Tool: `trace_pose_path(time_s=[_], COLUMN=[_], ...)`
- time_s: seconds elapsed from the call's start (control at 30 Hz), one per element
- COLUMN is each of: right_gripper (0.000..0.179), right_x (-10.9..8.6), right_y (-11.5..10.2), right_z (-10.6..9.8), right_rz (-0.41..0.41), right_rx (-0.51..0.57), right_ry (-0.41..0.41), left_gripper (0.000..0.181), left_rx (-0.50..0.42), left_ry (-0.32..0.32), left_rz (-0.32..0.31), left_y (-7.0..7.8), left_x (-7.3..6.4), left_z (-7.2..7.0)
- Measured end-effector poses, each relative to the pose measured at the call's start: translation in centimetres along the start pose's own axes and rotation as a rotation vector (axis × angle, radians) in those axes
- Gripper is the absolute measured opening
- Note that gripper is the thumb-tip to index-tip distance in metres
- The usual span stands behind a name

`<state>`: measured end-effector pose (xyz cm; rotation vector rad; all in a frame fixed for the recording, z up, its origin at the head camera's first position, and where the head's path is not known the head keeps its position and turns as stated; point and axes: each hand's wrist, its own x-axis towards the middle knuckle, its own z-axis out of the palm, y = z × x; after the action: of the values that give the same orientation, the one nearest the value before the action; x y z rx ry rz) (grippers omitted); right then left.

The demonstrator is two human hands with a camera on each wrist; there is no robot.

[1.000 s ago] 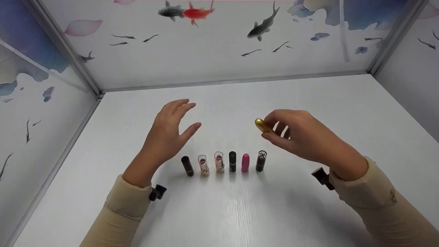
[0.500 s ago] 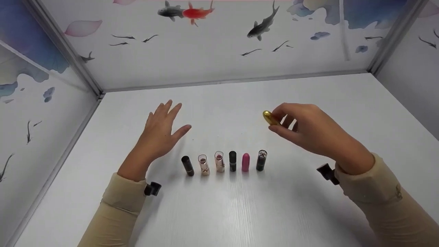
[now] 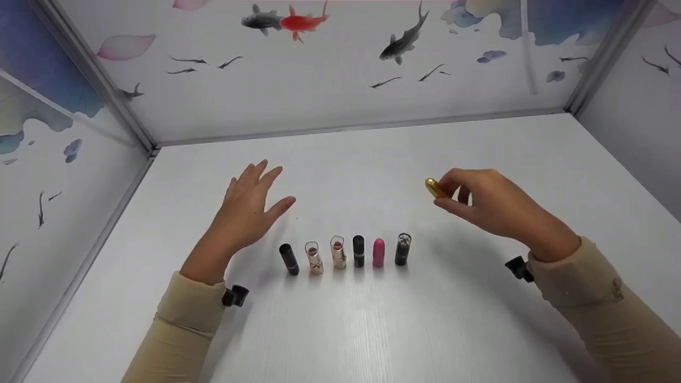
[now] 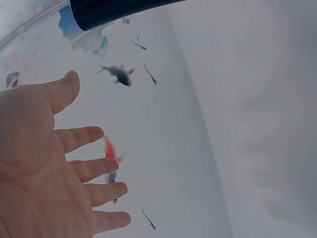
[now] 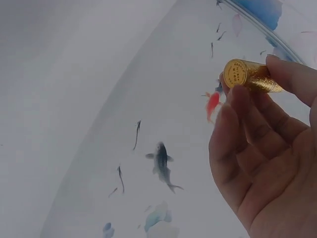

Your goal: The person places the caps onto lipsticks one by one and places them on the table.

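My right hand [image 3: 487, 199] pinches a gold lipstick tube [image 3: 433, 187] between thumb and fingers, above the table. In the right wrist view the gold tube [image 5: 252, 76] shows its round base with printed lettering. My left hand [image 3: 246, 207] is spread over the table with straight fingers, palm empty in the left wrist view. Several lipsticks stand in a row between the hands: a dark one [image 3: 289, 259], two rose-gold ones with clear caps [image 3: 314, 259] [image 3: 338, 252], a black one [image 3: 358, 251], a pink one [image 3: 378, 252] and a black one with a patterned top [image 3: 403, 249].
The white table [image 3: 340, 330] is bounded at the back by a white panel [image 3: 330, 96] printed with fish. Similar panels stand at the left and right, joined by grey metal posts [image 3: 127, 106]. A black camera mount [image 3: 235, 296] sits at the left sleeve cuff.
My right hand has moved right with the gold lipstick tube, away from the row. My left hand has drawn slightly left and its fingers have spread. The row stands as before.
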<state>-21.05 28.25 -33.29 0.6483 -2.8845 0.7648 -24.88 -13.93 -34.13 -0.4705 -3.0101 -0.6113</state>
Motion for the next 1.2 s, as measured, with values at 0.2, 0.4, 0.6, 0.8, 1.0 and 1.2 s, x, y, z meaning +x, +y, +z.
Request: trace_pose_path(time_s=[0.2,0.4,0.6,0.8,1.0,1.2], right_gripper=[0.014,0.016,0.018,0.017,0.017,0.018], right_x=[0.5,0.3,0.2,0.4,0.4,0.4], right_y=[1.3,1.6,1.2,1.0,0.8,0.7], right_z=[1.5,2.5,3.4,4.1,4.4,4.4], right_rz=[-0.002,-0.063,-0.146,-0.17,-0.156,-0.145], right_rx=[0.042,0.062,0.096,0.115,0.113,0.121], right_ry=[-0.119,-0.247,-0.367,-0.382,-0.398,-0.429], left_gripper=[0.074,0.073,0.073,0.074,0.074,0.074], left_rx=[0.005,0.005,0.009,0.011,0.012,0.014], left_ry=[-0.003,-0.011,-0.018,-0.029,-0.032,-0.04], left_rz=[-0.003,0.025,0.038,0.028,0.031,0.021], left_y=[0.1,0.3,0.3,0.4,0.5,0.5], left_x=[0.0,0.3,0.4,0.3,0.2,0.3], left_z=[0.3,0.3,0.2,0.2,0.3,0.4])
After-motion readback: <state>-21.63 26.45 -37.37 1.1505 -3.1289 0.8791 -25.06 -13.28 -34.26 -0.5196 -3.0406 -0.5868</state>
